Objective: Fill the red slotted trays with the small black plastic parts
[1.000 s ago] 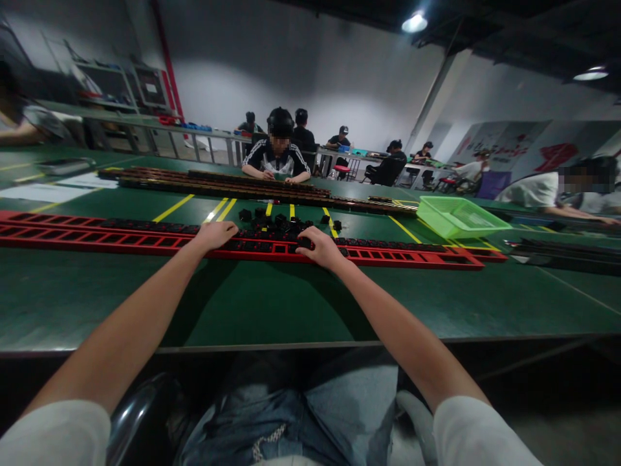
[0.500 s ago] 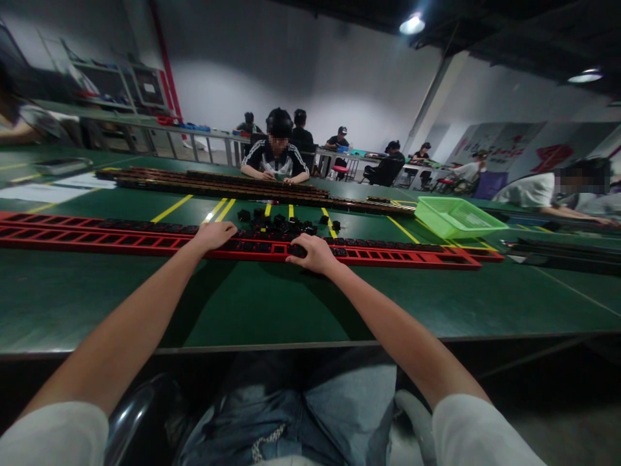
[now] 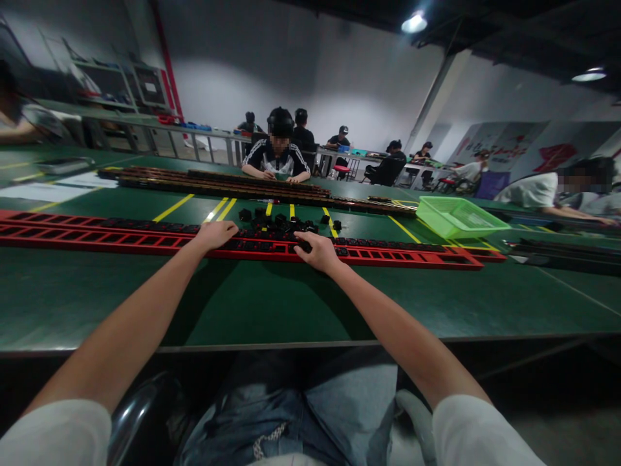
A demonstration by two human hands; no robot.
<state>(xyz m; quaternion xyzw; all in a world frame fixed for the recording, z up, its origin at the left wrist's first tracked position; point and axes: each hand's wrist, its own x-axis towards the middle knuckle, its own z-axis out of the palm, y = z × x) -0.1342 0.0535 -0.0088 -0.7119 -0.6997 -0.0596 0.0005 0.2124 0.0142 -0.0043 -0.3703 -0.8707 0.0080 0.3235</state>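
Two long red slotted strips (image 3: 412,260) lie side by side across the green table, many of their slots filled with black pieces. My left hand (image 3: 217,235) rests on the strips left of centre, its fingers closed together; whatever they hold, if anything, is hidden. Right of centre, my right hand (image 3: 316,251) is over the front strip with thumb and forefinger apart, beside a black piece in the strip. A loose heap of small black pieces (image 3: 280,222) lies just behind the strips, between my hands.
Behind the heap lies a stack of long brown strips (image 3: 218,184). A green basket (image 3: 460,219) stands at the right, with dark strips (image 3: 563,252) beyond it. White papers (image 3: 53,191) lie at the left. A person (image 3: 277,152) sits opposite; others work farther off.
My right hand's fingers have opened and shifted slightly right, showing more of the strip beneath. My left hand has stayed in place.
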